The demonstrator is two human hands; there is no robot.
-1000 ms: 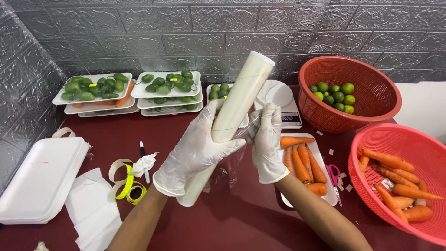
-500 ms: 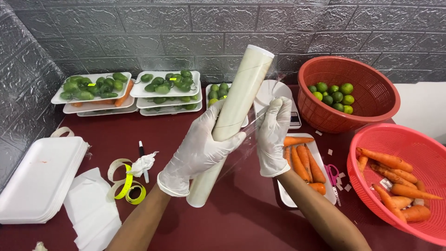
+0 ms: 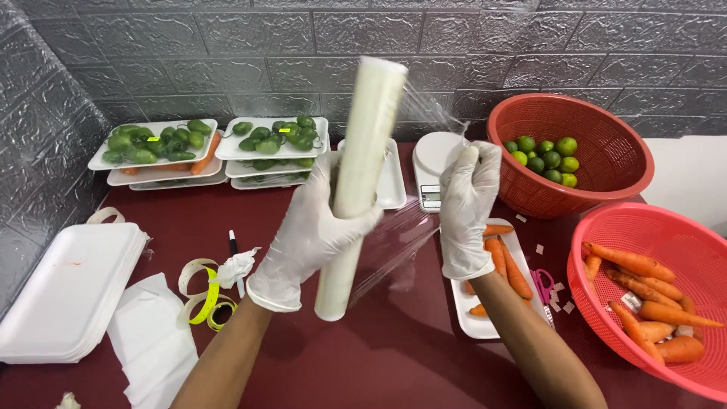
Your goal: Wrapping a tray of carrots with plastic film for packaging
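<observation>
My left hand [image 3: 307, 235], in a white glove, grips a tall roll of clear cling film [image 3: 362, 174] and holds it nearly upright above the dark red table [image 3: 394, 356]. My right hand [image 3: 468, 204], also gloved, pinches the free edge of the film and holds a stretched sheet [image 3: 401, 250] out to the right of the roll. Below my right hand lies a white foam tray with carrots [image 3: 506, 265].
Two red baskets stand at the right: one with limes [image 3: 568, 163], one with carrots [image 3: 659, 295]. Stacked trays of green peppers [image 3: 212, 148] and a white scale [image 3: 435, 170] line the back wall. Empty foam trays [image 3: 72, 291], label tape [image 3: 204, 299], a pen [image 3: 235, 254] and tissue [image 3: 151, 341] lie at the left.
My right hand has moved right, away from the roll, drawing out a wider sheet of film. The roll has tipped more upright in my left hand.
</observation>
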